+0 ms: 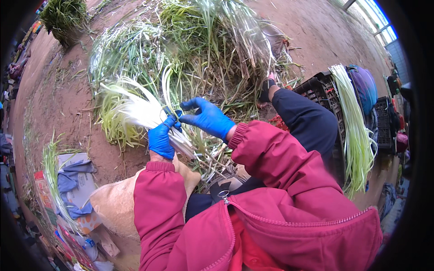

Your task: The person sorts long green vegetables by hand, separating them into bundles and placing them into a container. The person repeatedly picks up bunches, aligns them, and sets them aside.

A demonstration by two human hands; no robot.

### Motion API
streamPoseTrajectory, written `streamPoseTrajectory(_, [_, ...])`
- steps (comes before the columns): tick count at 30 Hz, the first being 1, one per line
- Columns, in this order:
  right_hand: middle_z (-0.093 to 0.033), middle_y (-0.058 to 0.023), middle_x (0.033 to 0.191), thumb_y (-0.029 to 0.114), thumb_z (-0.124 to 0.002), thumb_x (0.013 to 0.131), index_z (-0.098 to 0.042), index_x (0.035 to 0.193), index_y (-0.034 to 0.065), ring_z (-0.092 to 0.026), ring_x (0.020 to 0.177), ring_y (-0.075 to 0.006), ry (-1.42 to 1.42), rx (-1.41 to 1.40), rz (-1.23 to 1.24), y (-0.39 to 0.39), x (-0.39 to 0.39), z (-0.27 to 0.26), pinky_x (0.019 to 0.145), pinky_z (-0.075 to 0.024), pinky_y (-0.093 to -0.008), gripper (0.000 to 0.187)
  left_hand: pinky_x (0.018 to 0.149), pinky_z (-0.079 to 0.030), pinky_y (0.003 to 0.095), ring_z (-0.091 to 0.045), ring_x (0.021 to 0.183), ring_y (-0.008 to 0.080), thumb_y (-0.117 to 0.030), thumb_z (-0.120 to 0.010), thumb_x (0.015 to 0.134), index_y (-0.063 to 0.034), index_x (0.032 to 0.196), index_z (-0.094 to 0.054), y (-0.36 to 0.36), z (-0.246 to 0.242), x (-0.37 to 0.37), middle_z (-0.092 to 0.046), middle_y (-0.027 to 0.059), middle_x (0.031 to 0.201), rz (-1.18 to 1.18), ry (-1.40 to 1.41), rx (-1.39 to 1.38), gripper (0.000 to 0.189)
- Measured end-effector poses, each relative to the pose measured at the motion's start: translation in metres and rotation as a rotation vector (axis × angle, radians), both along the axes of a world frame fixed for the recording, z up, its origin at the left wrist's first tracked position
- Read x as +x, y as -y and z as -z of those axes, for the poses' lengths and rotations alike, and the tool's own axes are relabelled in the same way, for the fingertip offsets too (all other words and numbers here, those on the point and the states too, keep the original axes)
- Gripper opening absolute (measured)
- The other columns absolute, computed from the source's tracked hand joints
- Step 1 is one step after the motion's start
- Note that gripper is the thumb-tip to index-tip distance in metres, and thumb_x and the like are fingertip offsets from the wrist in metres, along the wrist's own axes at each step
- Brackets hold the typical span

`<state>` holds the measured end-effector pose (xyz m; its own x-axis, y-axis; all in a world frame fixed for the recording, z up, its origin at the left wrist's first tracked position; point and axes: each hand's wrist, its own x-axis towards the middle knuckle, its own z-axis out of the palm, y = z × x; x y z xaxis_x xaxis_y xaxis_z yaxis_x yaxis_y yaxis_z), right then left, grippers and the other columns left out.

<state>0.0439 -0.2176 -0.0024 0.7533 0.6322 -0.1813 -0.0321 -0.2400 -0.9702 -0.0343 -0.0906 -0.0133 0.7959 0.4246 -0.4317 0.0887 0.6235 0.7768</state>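
My left hand [161,138], in a blue glove, is closed round a bundle of pale, long-leaved stalks [144,110]. The white stems point down to the right, and the yellow-green leaves hang to the left. My right hand [206,117], also gloved in blue, is just right of the bundle, with thumb and forefinger spread beside a thin green leaf strand [166,84] that rises from my left hand. Whether the right fingertips touch this strand cannot be made out. Beyond both hands lies a large heap of green leafy stalks [203,50] with dry brown stems.
At the right, a long bundle of pale green stalks [354,128] lies over a black plastic crate [313,89]. At the left, more stalks [51,169] rest by a cardboard box [83,184] with a blue-grey cloth. A dark green bundle [64,20] stands at the upper left.
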Motion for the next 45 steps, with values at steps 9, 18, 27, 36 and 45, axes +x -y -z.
streamPoseTrajectory(9, [-0.058, -0.003, 0.072, 0.017, -0.056, 0.078, -0.058, 0.089, 0.0003, -0.05, 0.06, -0.0079, -0.469, 0.203, 0.127, -0.037, 0.005, 0.007, 0.058, -0.041, -0.0212, 0.02, 0.048, -0.044, 0.0225, -0.053, 0.056, 0.0134, -0.006, -0.058, 0.074, 0.0008, 0.091, -0.054, 0.004, 0.005, 0.004, -0.056, 0.0057, 0.073, 0.014, -0.051, 0.106, 0.019])
streamPoseTrajectory(18, [-0.058, -0.0044, 0.068, 0.016, -0.054, 0.08, -0.059, 0.085, 0.0019, -0.052, 0.059, -0.009, -0.923, 0.634, 0.067, -0.027, 0.011, 0.019, 0.056, -0.0428, -0.0203, 0.016, 0.05, -0.044, 0.0223, -0.051, 0.056, 0.0109, -0.006, -0.057, 0.075, -0.0029, 0.089, -0.052, 0.005, 0.0, 0.002, -0.053, 0.0017, 0.069, 0.049, 0.029, -0.093, 0.015])
streamPoseTrajectory(27, [-0.055, -0.009, 0.09, 0.014, -0.057, 0.077, -0.057, 0.079, 0.0014, -0.051, 0.075, -0.0117, -0.32, 0.33, 0.249, -0.035, -0.009, 0.005, 0.067, -0.0422, -0.0241, 0.013, 0.05, -0.042, 0.0195, -0.05, 0.058, 0.0086, -0.006, -0.052, 0.079, -0.0017, 0.096, -0.051, 0.013, -0.001, 0.011, -0.053, 0.0021, 0.073, -0.076, 0.103, -0.303, 0.018])
streamPoseTrajectory(36, [-0.059, -0.0097, 0.084, 0.011, -0.064, 0.064, -0.056, 0.072, 0.0055, -0.055, 0.076, -0.0285, 0.775, 0.186, -0.253, 0.051, -0.006, 0.037, 0.067, -0.0432, -0.0352, 0.013, 0.071, -0.042, 0.026, -0.051, 0.07, 0.0101, -0.009, -0.047, 0.081, -0.0036, 0.11, -0.048, -0.076, -0.014, -0.011, -0.056, 0.0042, 0.101, -0.389, 0.395, -0.19, 0.029])
streamPoseTrajectory(45, [-0.059, -0.0097, 0.088, 0.031, -0.05, 0.076, -0.057, 0.1, 0.0207, -0.058, 0.077, -0.0263, 0.544, -1.035, -0.421, 0.099, 0.046, 0.071, 0.067, -0.0459, -0.0372, 0.027, 0.062, -0.041, 0.0182, -0.05, 0.069, 0.0047, -0.009, -0.05, 0.081, -0.0064, 0.117, -0.042, -0.088, -0.029, -0.023, -0.056, 0.0024, 0.099, -0.03, 0.496, -0.114, 0.037])
